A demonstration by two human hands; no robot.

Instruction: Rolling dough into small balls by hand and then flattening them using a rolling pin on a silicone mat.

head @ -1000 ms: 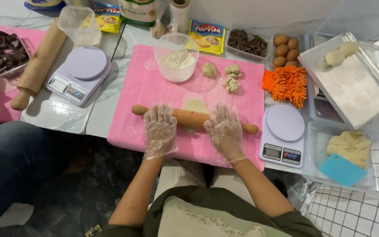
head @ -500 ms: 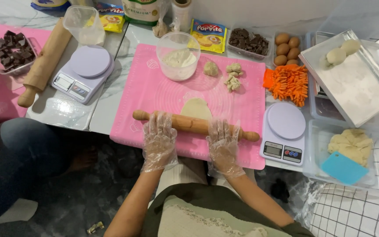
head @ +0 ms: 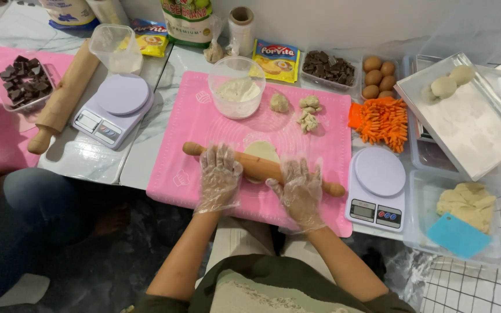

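Both hands wear clear plastic gloves and press flat, fingers spread, on a wooden rolling pin [head: 262,168]. Left hand [head: 218,177] rests open-palmed over the pin's left portion; right hand [head: 301,188] lies open-palmed over its right portion. Neither hand curls round the pin; the palms bear down on top of it.

Pin lies across the lower middle of a pink silicone mat [head: 204,133], tilted, left end toward 10 o'clock and right end toward 4 o'clock. Beneath it, between the 2 hands, sits a flattened piece of pale dough [head: 262,150], partly covered by the pin.

At 12 o'clock from the hands stands a clear tub of flour [head: 237,90] on the mat. At 1 o'clock lie 1 dough ball [head: 279,102] and 2 small clusters of dough bits [head: 308,113]. At 3 o'clock, just off the mat, is a white kitchen scale [head: 378,185]; beyond it at 2 o'clock, a heap of orange carrot-shaped pieces [head: 384,119], a tray of eggs [head: 378,75] and a tray of chocolate chunks [head: 329,66]. A metal tray [head: 471,133] dusted with flour holds 2 dough balls at its far corner.

At 10 o'clock sit a second scale [head: 114,107] and a second rolling pin [head: 62,101]. Another person's arm shows at the left edge.
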